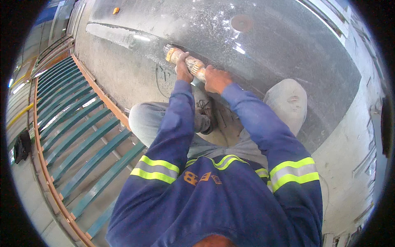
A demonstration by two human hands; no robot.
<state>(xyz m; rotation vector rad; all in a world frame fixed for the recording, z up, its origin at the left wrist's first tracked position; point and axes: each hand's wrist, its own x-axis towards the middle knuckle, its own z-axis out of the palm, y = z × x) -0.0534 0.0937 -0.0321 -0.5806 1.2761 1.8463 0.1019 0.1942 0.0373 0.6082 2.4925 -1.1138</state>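
Both my hands are closed around a dusty, cylindrical power grinder point(196, 68) with orange parts. My left hand point(183, 69) grips its body near the front, while my right hand point(217, 79) wraps around the rear end. The tool's metal head points to the far left, at the edge of a large dark grey sheet point(329, 78) coated in pale dust. Whether the head touches the sheet I cannot tell. Beside that edge, a strip of white powder point(111, 35) runs to the left. My legs are folded, with a dark shoe point(204, 111) below the tool.
A brownish round disc point(242, 23) lies on the dark sheet. Farther left is a small orange object point(116, 10). Along my left side runs a rack with green slats point(82, 136) and a reddish-brown frame. Pale, dusty board point(349, 152) borders the sheet at right.
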